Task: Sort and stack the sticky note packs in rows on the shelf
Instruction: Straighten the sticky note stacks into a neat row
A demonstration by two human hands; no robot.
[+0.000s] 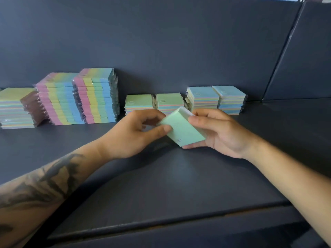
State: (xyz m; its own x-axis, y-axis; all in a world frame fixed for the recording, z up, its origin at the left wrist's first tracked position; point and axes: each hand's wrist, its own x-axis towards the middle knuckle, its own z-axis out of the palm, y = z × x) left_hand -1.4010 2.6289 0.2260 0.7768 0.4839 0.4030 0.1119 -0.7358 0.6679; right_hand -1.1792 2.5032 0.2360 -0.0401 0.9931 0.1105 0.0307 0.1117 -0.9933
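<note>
Hands share one green pack (pixel 182 128), held tilted above the dark shelf (pixel 179 179), in front of the back row. Left hand (pixel 132 135) pinches its 9 o'clock edge, thumb on top face, fingers curled behind. Right hand (pixel 216 133) grips the 3 o'clock side, thumb on the upper corner, fingers cupped beneath. Pack sits between the two grips, its long axis running roughly 11 to 5 o'clock, clear of the shelf as far as can be seen. Likely a two-hand hold to turn or square it before placing. Back row, along the wall: short green-top stacks (pixel 154 102) at 12 o'clock of the pack, just behind the fingers; blue-top stacks (pixel 216 99) at 1 o'clock; tall striped stacks (pixel 78 97) at 10 o'clock; a flatter stack (pixel 18 108) far at 9 o'clock. Stacks are grouped by type, so judged target is a green-top stack, matching colour and still low.
</note>
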